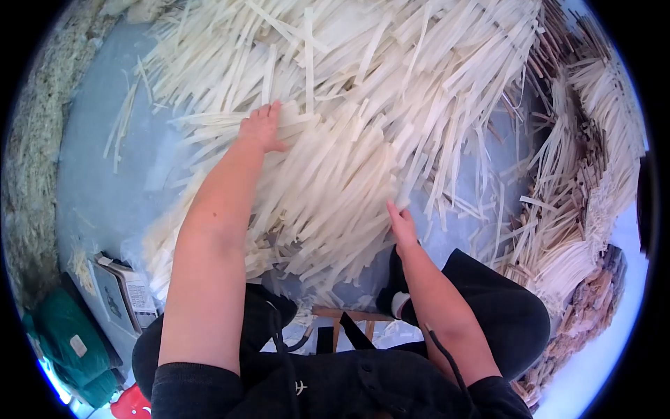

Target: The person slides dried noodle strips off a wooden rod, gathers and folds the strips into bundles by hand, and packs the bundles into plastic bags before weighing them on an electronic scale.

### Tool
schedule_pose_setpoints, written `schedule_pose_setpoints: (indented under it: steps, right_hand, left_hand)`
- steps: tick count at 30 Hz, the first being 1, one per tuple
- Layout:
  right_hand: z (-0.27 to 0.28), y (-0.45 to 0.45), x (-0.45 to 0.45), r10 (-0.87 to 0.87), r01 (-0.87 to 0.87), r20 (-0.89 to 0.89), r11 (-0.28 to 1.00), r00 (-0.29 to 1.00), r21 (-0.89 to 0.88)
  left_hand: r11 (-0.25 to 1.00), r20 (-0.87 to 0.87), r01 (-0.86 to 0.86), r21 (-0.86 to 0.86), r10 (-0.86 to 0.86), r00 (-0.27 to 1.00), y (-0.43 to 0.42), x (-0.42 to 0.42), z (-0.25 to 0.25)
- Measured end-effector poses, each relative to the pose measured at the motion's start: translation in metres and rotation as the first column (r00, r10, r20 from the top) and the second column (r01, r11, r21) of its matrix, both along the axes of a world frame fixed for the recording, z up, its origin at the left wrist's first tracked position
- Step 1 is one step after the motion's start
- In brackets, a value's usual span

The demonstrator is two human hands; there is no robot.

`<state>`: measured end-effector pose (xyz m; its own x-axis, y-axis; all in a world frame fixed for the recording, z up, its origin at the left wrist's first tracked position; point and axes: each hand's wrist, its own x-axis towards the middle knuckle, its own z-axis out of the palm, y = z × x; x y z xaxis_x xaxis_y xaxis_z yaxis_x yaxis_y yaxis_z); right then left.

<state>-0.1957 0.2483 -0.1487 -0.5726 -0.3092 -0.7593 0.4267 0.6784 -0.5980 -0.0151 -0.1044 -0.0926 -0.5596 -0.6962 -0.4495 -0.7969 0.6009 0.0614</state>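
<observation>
Pale, thin flat strips [342, 181] lie in a wide heap in front of me, most of them running diagonally. My left hand [262, 128] rests on the upper left part of the heap, palm down, with its fingers apart. At the heap's lower right edge is my right hand [402, 225], its thumb side against the strip ends. Its fingers are partly hidden, and whether it grips any strips cannot be made out.
A thick bank of strips and brown pieces [576, 181] curves along the right. At the lower left are a green bag [77, 346] and a box with printed paper [132, 293]. Below the heap, a wooden stool [349, 314] shows between my legs. Bluish sheeting [98, 174] covers the floor.
</observation>
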Motion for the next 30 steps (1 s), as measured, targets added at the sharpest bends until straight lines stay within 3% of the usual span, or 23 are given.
schedule_pose_setpoints:
  steps: [4,7,9,10,12,13,15,16,18,19,21,22,24,28,30]
  right_hand:
    - [0.007,-0.017,0.017,-0.068,0.068,0.01,0.998,0.998,0.009]
    - [0.009,-0.017,0.019,-0.047,0.047,-0.01,0.999,0.999,0.017]
    - [0.01,-0.017,0.017,-0.124,0.127,0.072,0.991,0.99,-0.047]
    - [0.009,-0.017,0.017,-0.124,0.128,0.071,0.991,0.99,-0.048]
    - [0.014,-0.021,0.02,-0.163,0.171,0.071,0.978,0.984,-0.122]
    - [0.02,-0.023,0.022,-0.166,0.173,0.069,0.977,0.984,-0.123]
    - [0.031,-0.028,0.027,-0.224,0.229,0.095,0.972,0.97,-0.044]
    - [0.029,-0.027,0.026,-0.228,0.233,0.096,0.971,0.969,-0.046]
    - [0.02,-0.024,0.025,-0.155,0.162,0.061,0.978,0.986,-0.129]
    - [0.014,-0.024,0.025,-0.159,0.166,0.062,0.977,0.985,-0.132]
    - [0.005,-0.024,0.025,-0.164,0.161,-0.027,0.982,0.986,-0.093]
    - [0.004,-0.025,0.026,-0.165,0.162,-0.027,0.982,0.986,-0.094]
    - [0.008,-0.031,0.03,-0.159,0.148,-0.128,0.985,0.979,-0.089]
    - [0.023,-0.035,0.033,-0.102,0.085,-0.2,0.992,0.974,-0.092]
    - [0.022,-0.034,0.03,-0.148,0.14,-0.143,0.988,0.978,-0.069]
  left_hand:
    - [0.995,0.149,0.031,0.098,-0.046,0.988,-0.007,-0.006,-0.004]
    - [0.978,0.098,0.035,0.203,-0.055,0.994,-0.008,0.0,-0.01]
    - [0.961,-0.083,0.04,0.274,-0.018,0.996,-0.004,0.0,-0.011]
    - [0.961,-0.084,0.041,0.272,-0.019,0.996,-0.001,0.0,-0.017]
    - [0.949,-0.233,-0.027,0.314,0.105,0.967,0.009,-0.002,-0.024]
    - [0.949,-0.235,-0.024,0.314,0.102,0.967,0.012,-0.005,-0.023]
    - [0.849,-0.147,-0.075,0.523,0.177,0.973,0.02,-0.012,-0.019]
    - [0.85,-0.146,-0.072,0.522,0.173,0.974,0.027,-0.014,-0.02]
    - [0.952,-0.209,0.023,0.306,0.044,0.977,0.045,-0.017,-0.02]
    - [0.953,-0.208,0.026,0.303,0.04,0.977,0.054,-0.019,-0.015]
    - [0.997,-0.191,0.04,0.073,-0.025,0.981,0.073,-0.026,-0.003]
    - [0.997,-0.191,0.041,0.072,-0.026,0.981,0.083,-0.029,0.004]
    - [0.959,-0.151,-0.004,0.283,0.049,0.987,0.098,-0.033,0.015]
    - [0.958,-0.179,0.026,0.286,0.027,0.983,0.098,-0.03,0.007]
    - [0.956,-0.171,-0.152,0.252,0.199,0.965,0.084,-0.025,0.004]
